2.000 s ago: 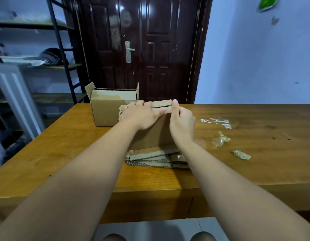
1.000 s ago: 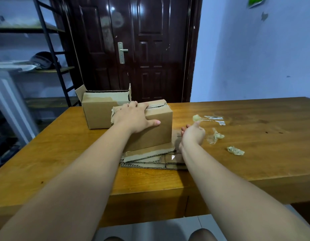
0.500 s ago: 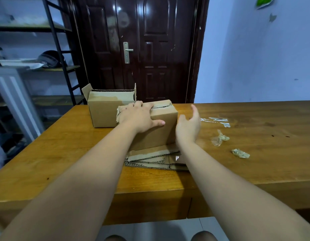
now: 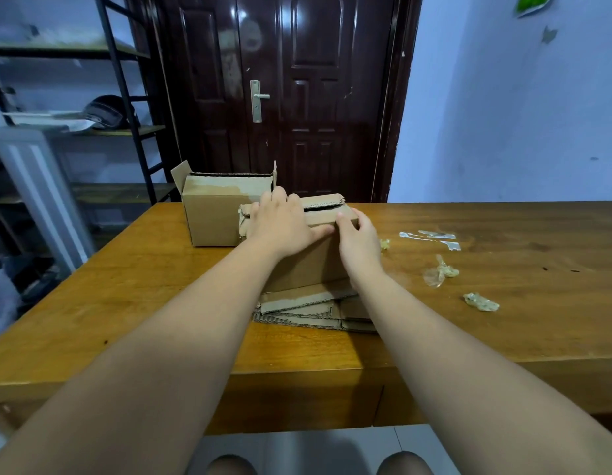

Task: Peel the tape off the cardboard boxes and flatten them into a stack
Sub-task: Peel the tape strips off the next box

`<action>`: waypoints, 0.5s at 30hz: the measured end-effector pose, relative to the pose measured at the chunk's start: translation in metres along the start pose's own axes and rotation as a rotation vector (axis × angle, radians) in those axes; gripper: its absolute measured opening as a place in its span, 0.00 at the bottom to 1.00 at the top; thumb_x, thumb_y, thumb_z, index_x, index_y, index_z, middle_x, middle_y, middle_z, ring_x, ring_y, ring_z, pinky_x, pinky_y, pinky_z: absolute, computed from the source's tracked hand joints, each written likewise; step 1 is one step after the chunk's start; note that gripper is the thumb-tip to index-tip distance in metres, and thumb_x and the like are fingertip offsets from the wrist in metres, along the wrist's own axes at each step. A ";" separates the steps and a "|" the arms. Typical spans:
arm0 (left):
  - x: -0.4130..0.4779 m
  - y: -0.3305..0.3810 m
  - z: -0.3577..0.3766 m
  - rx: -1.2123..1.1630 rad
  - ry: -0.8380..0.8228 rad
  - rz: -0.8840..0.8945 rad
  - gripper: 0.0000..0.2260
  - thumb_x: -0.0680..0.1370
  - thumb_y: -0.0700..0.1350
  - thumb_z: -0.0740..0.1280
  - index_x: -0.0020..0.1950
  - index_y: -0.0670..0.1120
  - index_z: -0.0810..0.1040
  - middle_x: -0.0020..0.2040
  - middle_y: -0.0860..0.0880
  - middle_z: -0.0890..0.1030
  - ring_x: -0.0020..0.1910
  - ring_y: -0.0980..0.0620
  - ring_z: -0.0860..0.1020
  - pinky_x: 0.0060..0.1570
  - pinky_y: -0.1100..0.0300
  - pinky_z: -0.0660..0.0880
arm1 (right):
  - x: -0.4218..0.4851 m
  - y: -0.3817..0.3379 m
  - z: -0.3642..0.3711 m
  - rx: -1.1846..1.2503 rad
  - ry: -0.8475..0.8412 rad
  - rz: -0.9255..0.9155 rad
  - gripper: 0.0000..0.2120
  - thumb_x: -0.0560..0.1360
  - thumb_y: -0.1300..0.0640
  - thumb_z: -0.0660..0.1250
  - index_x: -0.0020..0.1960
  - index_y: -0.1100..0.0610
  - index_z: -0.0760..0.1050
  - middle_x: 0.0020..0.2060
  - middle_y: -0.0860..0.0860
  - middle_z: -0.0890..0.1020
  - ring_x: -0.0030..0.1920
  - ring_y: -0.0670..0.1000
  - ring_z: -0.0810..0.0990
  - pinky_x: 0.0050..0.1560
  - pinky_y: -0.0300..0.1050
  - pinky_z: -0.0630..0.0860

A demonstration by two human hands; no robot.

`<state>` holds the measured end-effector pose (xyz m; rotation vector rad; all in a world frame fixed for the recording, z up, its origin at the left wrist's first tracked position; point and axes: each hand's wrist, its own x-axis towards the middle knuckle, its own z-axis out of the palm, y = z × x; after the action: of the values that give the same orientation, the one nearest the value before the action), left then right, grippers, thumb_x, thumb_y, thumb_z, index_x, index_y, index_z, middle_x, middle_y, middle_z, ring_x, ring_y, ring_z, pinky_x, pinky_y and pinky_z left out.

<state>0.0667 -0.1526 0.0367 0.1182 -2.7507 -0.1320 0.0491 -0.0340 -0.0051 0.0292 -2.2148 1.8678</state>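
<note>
Box [image 4: 306,265] under left hand [image 4: 284,224]; right hand [image 4: 357,241] grips its corner.

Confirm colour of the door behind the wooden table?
Dark reddish-brown, glossy: the panelled wooden door, with a silver lever handle. Head view.

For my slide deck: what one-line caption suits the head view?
Left hand presses and right hand grips a cardboard box atop a flattened stack, peeled tape scraps on the table.

The left hand [image 4: 284,224] presses and the right hand [image 4: 357,240] grips a closed box [image 4: 308,265] atop flattened cardboard [image 4: 304,303].
</note>
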 end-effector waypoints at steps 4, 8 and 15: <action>0.006 -0.006 -0.012 -0.063 -0.137 0.005 0.32 0.73 0.69 0.59 0.67 0.47 0.74 0.62 0.41 0.69 0.65 0.41 0.66 0.64 0.50 0.64 | 0.000 -0.005 -0.002 -0.011 -0.030 0.004 0.22 0.80 0.49 0.57 0.73 0.50 0.64 0.68 0.50 0.72 0.67 0.52 0.69 0.63 0.48 0.67; 0.003 -0.011 -0.022 -0.113 -0.098 -0.045 0.30 0.70 0.65 0.68 0.67 0.49 0.72 0.63 0.44 0.69 0.65 0.43 0.65 0.63 0.49 0.65 | -0.005 -0.010 -0.004 -0.055 -0.071 -0.096 0.24 0.80 0.44 0.55 0.74 0.51 0.62 0.69 0.49 0.71 0.69 0.51 0.69 0.64 0.47 0.67; 0.001 -0.012 -0.062 -0.098 0.004 -0.048 0.20 0.73 0.57 0.70 0.59 0.48 0.73 0.57 0.46 0.78 0.57 0.43 0.75 0.57 0.48 0.73 | -0.009 -0.010 -0.006 0.092 -0.039 0.141 0.41 0.69 0.23 0.46 0.75 0.45 0.58 0.71 0.50 0.69 0.71 0.56 0.66 0.70 0.60 0.61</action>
<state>0.0898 -0.1692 0.0932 0.1575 -2.7321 -0.2789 0.0606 -0.0317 0.0037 -0.0766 -2.2067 2.0592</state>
